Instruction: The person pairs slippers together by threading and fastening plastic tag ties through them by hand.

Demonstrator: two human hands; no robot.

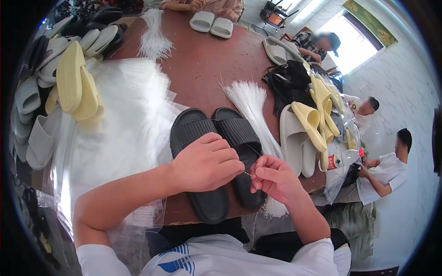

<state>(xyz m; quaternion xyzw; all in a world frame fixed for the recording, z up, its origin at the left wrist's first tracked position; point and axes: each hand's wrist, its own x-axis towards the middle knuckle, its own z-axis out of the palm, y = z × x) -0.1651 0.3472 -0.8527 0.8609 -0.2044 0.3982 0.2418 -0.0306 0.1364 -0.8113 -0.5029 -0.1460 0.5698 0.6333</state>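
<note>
A pair of black slide slippers lies side by side in front of me, toes away: the left slipper [209, 204] and the right slipper [237, 132]. Above them my left hand [207, 163] is closed, its fingertips pinching a thin pale plastic tie [247, 173]. My right hand [275, 177] pinches the same tie between thumb and fingers, just over the right slipper's footbed. A fine strand loops up from the hands near that slipper's strap. The left hand and wrist hide part of the left slipper. A bundle of thin white plastic ties [251, 99] lies right of the pair.
Clear plastic bags [124, 106] are stacked at left on the red-brown table [198, 60]. Yellow slippers [71, 83] and other slippers pile beyond them. More slippers [294, 133] and a bottle [340, 159] stand at right. Grey slippers [222, 27] lie opposite. Several people sit around.
</note>
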